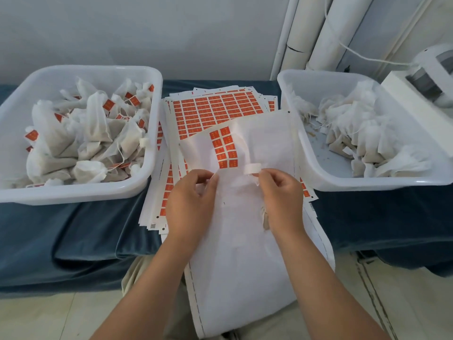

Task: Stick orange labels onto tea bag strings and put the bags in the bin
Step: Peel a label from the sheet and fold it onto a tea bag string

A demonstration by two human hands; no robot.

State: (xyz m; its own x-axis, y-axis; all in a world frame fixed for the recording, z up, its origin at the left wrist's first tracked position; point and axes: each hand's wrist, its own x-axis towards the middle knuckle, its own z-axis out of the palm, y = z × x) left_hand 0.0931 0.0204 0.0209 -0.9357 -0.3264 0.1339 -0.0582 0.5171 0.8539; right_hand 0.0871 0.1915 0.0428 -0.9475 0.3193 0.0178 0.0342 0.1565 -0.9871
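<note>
Left hand (193, 192) and right hand (279, 192), slightly apart, each pinch a thin white mesh tea bag (235, 192) over the mostly peeled white label sheet (245, 253). Bag is light, floppy, tearable; grip edges. Remaining small orange square labels (224, 149) sit just beyond the fingertips; white plastic bin of labelled bags (81, 190) left of left hand.

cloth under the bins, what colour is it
Dark blue cloth, draped in folds under both white bins; the head view shows it.

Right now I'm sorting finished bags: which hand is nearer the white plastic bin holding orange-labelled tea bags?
Left. The left hand is just right of that bin; the right hand lies farther right.
</note>
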